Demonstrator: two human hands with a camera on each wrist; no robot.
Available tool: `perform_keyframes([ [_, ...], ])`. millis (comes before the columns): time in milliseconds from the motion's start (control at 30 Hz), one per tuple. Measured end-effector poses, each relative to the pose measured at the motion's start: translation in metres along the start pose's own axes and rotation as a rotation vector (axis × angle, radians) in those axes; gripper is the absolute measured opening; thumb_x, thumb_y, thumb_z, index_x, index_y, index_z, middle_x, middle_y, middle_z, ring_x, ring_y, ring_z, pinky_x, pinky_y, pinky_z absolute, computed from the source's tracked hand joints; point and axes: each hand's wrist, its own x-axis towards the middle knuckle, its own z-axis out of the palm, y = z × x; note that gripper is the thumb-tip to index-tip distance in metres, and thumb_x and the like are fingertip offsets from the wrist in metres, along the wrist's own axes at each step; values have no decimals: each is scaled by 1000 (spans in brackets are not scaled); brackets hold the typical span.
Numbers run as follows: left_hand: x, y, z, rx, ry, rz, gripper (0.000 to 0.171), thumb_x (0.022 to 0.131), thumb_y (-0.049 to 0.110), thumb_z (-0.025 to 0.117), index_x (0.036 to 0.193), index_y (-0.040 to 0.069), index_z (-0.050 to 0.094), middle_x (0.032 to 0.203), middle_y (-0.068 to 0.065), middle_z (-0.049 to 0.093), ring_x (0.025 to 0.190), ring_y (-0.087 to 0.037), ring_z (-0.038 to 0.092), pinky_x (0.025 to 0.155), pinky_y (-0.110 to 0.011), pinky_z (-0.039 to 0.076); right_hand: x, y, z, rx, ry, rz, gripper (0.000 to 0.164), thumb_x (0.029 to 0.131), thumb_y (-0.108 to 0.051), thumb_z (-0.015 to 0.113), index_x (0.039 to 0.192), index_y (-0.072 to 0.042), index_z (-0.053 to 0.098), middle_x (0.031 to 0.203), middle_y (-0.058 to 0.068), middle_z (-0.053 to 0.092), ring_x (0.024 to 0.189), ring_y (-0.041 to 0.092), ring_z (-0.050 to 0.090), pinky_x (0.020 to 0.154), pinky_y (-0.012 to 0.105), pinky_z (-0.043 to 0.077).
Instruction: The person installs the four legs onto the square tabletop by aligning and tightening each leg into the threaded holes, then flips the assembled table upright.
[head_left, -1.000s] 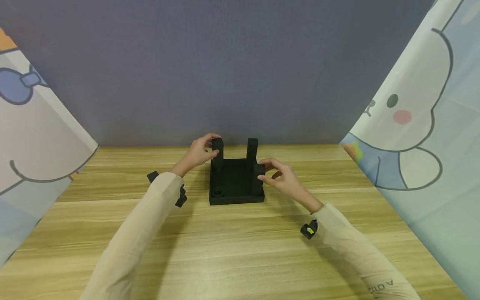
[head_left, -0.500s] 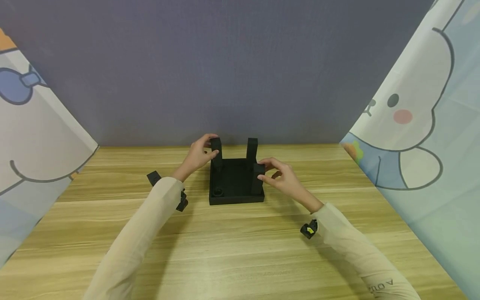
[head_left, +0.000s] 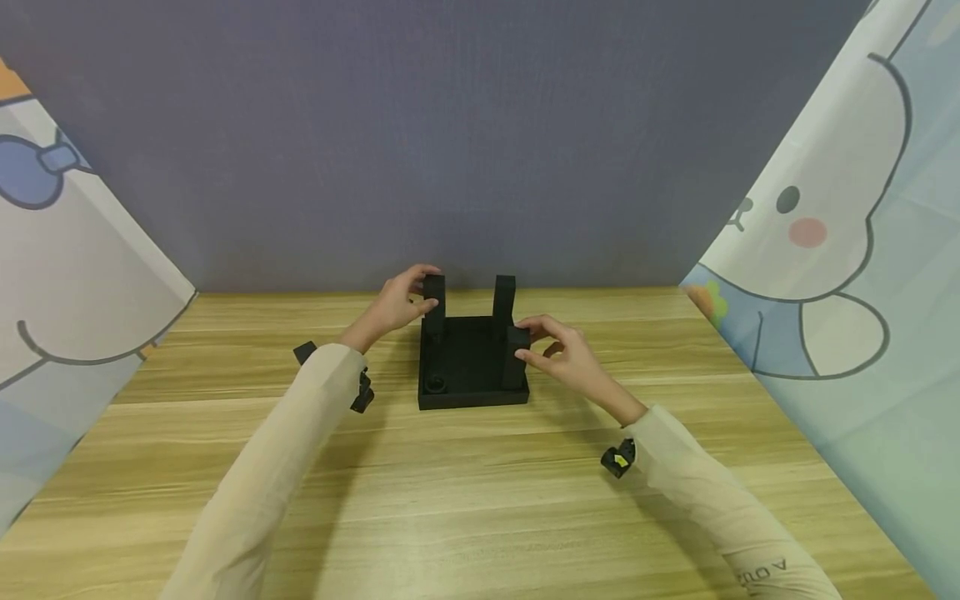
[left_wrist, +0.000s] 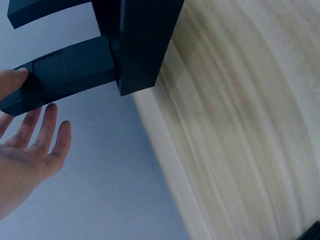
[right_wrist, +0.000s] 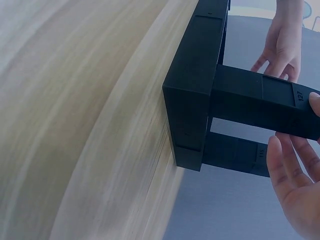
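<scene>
A square black base [head_left: 472,401] lies on the table, with three black rectangular posts standing up from its corners. My left hand [head_left: 396,303] pinches the back left post [head_left: 434,302] near its top, thumb on one face and fingers behind. In the left wrist view, that post [left_wrist: 75,67] meets the base at its foot. The front right post [head_left: 514,365] is gripped near its top by my right hand [head_left: 564,353]. Raised digits mark this post [right_wrist: 240,90] in the right wrist view. Untouched, the back right post [head_left: 504,296] stands upright. A round fitting [head_left: 435,383] shows at the front left corner.
The wood-grain table [head_left: 472,500] ends at a grey panel [head_left: 465,150] just behind the base. Printed cartoon cloths hang at the left [head_left: 75,267] and right [head_left: 832,233]. Small black devices [head_left: 618,458] sit by both wrists.
My left hand and the back left post's top shifted slightly left, then back right. My right hand and the base have stayed put.
</scene>
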Motion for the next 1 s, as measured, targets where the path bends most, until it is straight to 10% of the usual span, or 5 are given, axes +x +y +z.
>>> perform_keyframes([
  [500, -5, -1, 21, -39, 246, 62, 50, 83, 18, 68, 127, 6, 48, 120, -18, 54, 96, -32, 59, 77, -45, 51, 0, 1, 0, -6, 2, -5, 35, 81, -3, 67, 114, 2, 57, 100, 17, 62, 90, 32, 60, 63, 35, 51],
  [1000, -2, 2, 6, 8, 25, 34, 55, 87, 19, 62, 137, 13, 38, 141, -17, 38, 113, -35, 52, 90, -50, 44, 0, 1, 0, -3, 2, -7, 35, 81, -3, 67, 114, 2, 57, 100, 18, 62, 90, 32, 60, 63, 38, 51],
])
